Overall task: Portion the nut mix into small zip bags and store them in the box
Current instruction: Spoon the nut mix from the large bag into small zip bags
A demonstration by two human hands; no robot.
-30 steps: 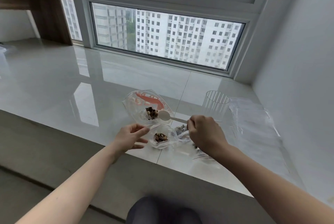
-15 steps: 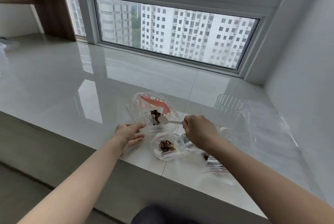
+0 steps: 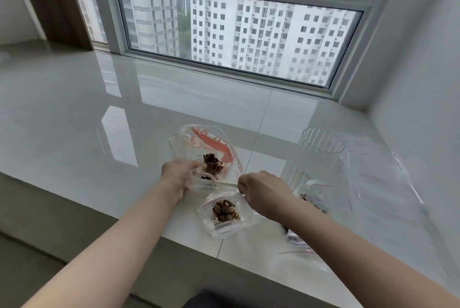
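Nut mix [image 3: 212, 164] scooped by right hand's [image 3: 263, 193] spoon [image 3: 211, 179] (left hand [image 3: 178, 173] seemingly steadies bag [image 3: 199, 143]).

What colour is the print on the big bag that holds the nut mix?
Red-orange, on clear plastic of the big bag. The head view shows it, the only view.

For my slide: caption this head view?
Left hand holds the big nut bag while the right hand scoops with a spoon.

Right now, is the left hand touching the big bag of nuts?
Touching. The head view shows the left hand gripping the near edge of the big nut bag.
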